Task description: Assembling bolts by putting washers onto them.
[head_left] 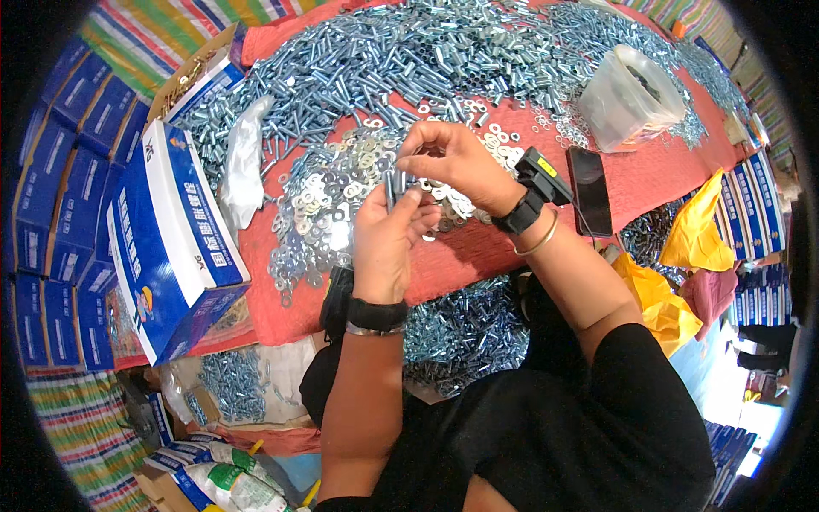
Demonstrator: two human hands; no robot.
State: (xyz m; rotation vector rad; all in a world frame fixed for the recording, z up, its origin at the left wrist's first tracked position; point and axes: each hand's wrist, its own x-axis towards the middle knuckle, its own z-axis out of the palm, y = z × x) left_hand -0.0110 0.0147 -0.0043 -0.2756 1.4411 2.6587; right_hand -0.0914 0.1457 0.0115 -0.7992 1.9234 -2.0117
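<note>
My left hand (382,243) is closed around a few shiny metal bolts (393,188), which stand upright between thumb and fingers. Just above them is my right hand (450,164), its thumb and fingertips pinched together at the bolts' upper ends. Whatever lies in that pinch is too small to make out. Below and around both hands spreads a heap of flat silver washers (328,200) on the red cloth (529,247). Behind it, a large pile of bluish metal bolts and sleeves (367,68) covers the far side of the table.
A blue-and-white box (166,239) leans at the left, beside a clear plastic bag (247,162). To the right are a translucent tub (627,98) and a black phone (589,192). More bolts (465,333) lie below the table edge, near my lap. Blue boxes (72,205) are stacked far left.
</note>
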